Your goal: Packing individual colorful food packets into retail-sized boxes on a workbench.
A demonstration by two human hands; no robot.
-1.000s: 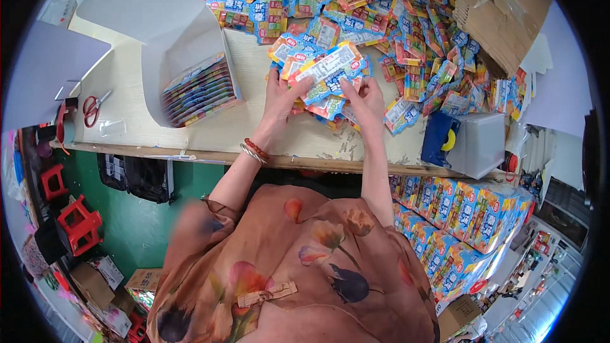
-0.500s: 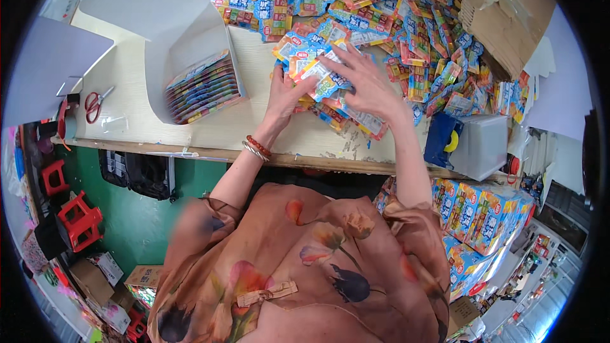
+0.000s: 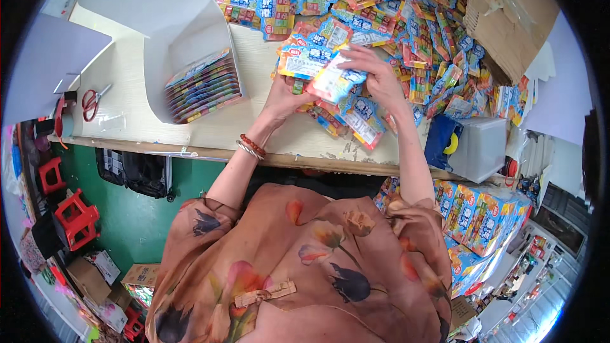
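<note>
My left hand (image 3: 283,100) is closed around the left edge of a few colourful flat packets (image 3: 301,63), its thumb in front and its fingers partly hidden behind them. Another packet (image 3: 337,80), tilted with its pale back up, is gripped at its right edge by my right hand (image 3: 381,82). Its lower left corner is near my left thumb. More loose packets (image 3: 363,128) lie on the table just below my hands. To the left, a white open box (image 3: 155,76) holds a neat row of packets (image 3: 202,92) standing on edge.
A large heap of packets (image 3: 375,6) covers the table's far side, beside a torn cardboard box (image 3: 508,13). Red scissors (image 3: 92,103) lie at the left. A blue tape dispenser (image 3: 443,140) and clear plastic bin (image 3: 480,146) stand right. Filled display boxes (image 3: 476,216) are stacked below.
My right hand has drawn its fingers in on a packet, which now tilts up in front of the others. The left hand has shifted slightly and keeps its hold.
</note>
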